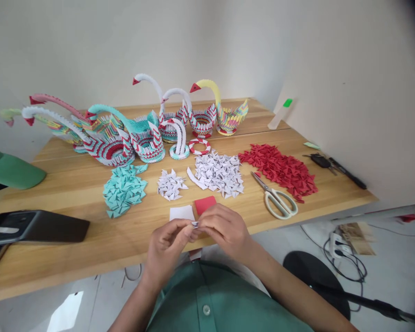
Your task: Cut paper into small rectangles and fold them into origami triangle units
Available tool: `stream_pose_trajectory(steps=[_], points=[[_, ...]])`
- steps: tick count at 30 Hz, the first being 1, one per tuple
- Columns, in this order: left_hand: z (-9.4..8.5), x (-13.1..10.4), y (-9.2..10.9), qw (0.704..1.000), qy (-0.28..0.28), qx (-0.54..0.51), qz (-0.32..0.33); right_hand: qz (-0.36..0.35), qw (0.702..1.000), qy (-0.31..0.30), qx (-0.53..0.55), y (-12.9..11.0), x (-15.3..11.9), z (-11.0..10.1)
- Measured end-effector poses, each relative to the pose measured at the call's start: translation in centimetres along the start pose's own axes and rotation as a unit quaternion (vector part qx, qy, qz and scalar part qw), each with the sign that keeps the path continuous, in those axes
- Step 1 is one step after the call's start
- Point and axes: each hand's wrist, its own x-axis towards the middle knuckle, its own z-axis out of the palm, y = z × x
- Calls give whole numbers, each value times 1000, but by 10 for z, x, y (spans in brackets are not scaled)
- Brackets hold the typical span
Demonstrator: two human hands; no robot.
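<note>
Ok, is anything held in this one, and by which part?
A small white paper piece, pinched at opposite sides by the left hand and right hand. Most of it is hidden; which fold or edge cannot be told.

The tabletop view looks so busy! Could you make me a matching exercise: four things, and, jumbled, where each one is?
Things
1. scissors
2. small paper piece
3. turquoise pile
4. yellow-necked paper swan

Places
A. between the fingertips of the left hand and right hand
B. farthest right of the swans
C. on the table, left of both white piles
D. on the near side of the red pile

Pairs: 1-D, 2-A, 3-C, 4-B
</note>
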Motion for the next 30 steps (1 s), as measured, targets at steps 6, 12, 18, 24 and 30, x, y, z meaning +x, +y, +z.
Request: stream_pose_trajectory(steps=[6,12,18,24,30], points=[[-13,8,13,994,-93,24,-58,-21,999,-22,13,1,1,-2],[-22,12,19,989,-125,40,-74,12,995,-35,92,0,4,-2],[-16,8,16,996,-79,38,-26,107,982,-34,155,-4,7,-4],[-12,4,9,999,-48,18,14,140,978,-33,153,-6,8,-3],[-11,-1,6,999,-35,32,20,143,981,-35,127,-8,11,-4]])
